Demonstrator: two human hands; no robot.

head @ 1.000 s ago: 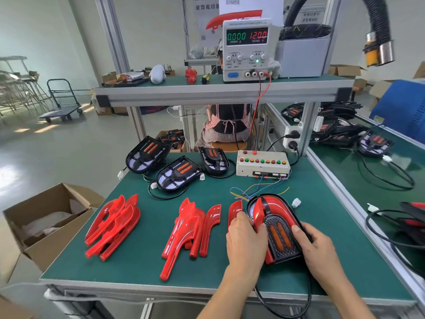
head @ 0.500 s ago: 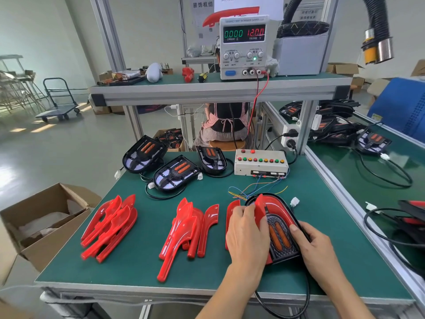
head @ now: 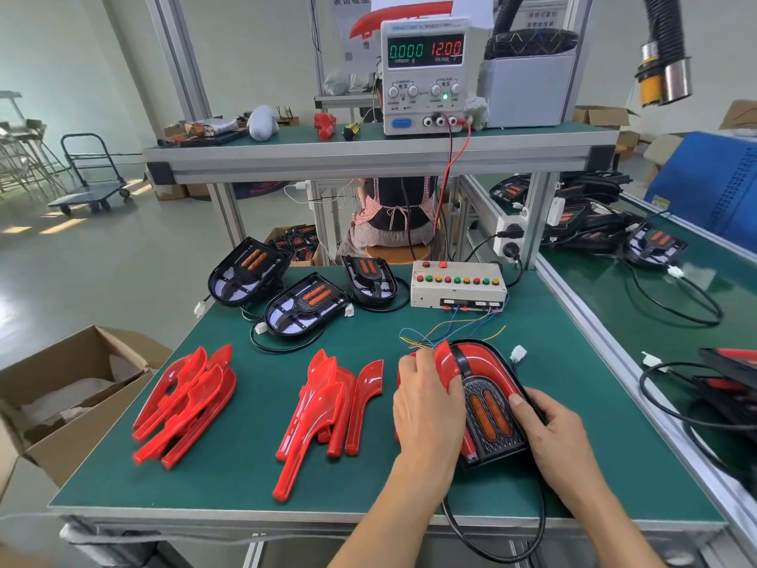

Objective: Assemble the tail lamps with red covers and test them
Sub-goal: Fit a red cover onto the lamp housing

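Note:
A black tail lamp [head: 489, 416] with two orange strips lies on the green table [head: 594, 424] near its front edge. A red cover [head: 444, 360] sits along the lamp's left side, and another red cover lines its right rim. My left hand [head: 426, 407] grips the left cover, fingers curled over its upper end. My right hand [head: 561, 432] holds the lamp's right edge, thumb on top. The lamp's white connector [head: 518, 354] lies loose beside it.
Two piles of red covers [head: 184, 399] [head: 327, 407] lie to the left. Three bare lamp housings [head: 303, 307] and a button test box [head: 458, 286] stand behind. A power supply [head: 426, 71] on the shelf reads 0.000 and 12.00. An open cardboard box [head: 61, 387] sits left of the table.
My left hand has slid up the lamp's left side over the red cover. My right hand has stayed on the lamp's right edge.

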